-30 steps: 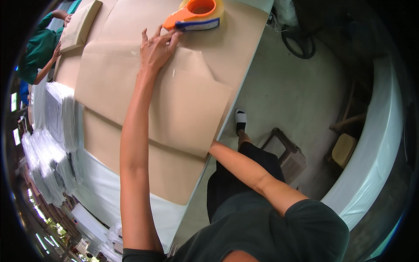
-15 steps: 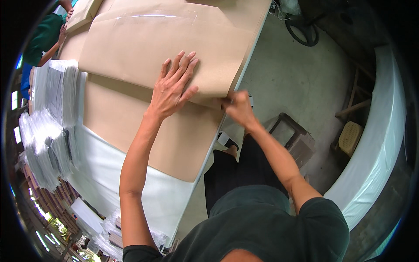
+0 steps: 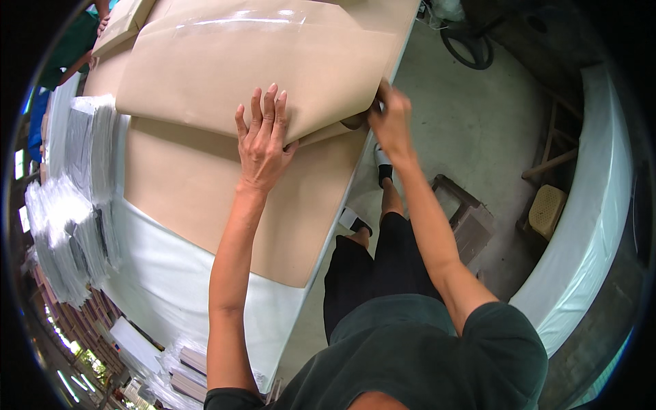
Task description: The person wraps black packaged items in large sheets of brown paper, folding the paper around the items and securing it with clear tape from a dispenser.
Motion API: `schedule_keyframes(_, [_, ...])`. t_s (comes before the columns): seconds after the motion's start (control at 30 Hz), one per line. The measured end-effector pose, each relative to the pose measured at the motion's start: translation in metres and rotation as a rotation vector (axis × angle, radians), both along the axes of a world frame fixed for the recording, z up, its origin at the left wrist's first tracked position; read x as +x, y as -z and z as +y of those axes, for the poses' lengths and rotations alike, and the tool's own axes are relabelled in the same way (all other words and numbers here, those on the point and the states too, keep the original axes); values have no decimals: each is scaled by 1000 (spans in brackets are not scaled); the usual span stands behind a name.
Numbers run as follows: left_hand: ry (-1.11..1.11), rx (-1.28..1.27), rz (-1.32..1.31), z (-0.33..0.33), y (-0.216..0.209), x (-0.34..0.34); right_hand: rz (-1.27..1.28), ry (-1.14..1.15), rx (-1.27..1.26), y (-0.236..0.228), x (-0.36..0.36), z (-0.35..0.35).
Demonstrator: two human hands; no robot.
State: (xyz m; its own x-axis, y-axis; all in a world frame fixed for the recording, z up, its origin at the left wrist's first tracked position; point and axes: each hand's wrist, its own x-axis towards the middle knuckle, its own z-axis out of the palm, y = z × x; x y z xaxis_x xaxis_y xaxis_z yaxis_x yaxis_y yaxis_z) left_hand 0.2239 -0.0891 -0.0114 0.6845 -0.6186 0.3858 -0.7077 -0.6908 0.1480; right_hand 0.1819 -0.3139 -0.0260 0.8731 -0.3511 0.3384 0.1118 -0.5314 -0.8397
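I judge the brown sheet (image 3: 198, 82) across the surface (image 3: 164, 266) light, pliable and easily creased, best held at its near right corner, which my right grip (image 3: 393, 123) pinches, left grip (image 3: 263, 143) splayed on top.

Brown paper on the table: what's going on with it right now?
A person is handling a large sheet of brown paper. The left hand is spread over its near edge, while the right hand is at its raised right corner, the grip partly hidden. Clear tape runs across the sheet's far part. Another brown sheet lies underneath on the white table. At far left, someone else's hands are at a brown parcel.
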Motion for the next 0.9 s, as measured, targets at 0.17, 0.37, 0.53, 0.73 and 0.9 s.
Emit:
schedule_keyframes(0.17, [-30, 1, -15, -7, 0, 0, -169, -172, -132, 13, -76, 73])
schedule_keyframes(0.37, [-70, 55, 7, -6, -5, -3, 117, -263, -556, 19, -64, 56])
schedule_keyframes(0.53, [-157, 10, 10, -2, 4, -14, 179, 53, -781, 6, -71, 21])
schedule_keyframes(0.73, [-206, -18, -74, -5, 17, -17, 329, 42, 481, -19, -49, 112])
schedule_keyframes(0.9, [-270, 74, -243, -13, 20, -12, 275, 258, 773, 0, -11, 137])
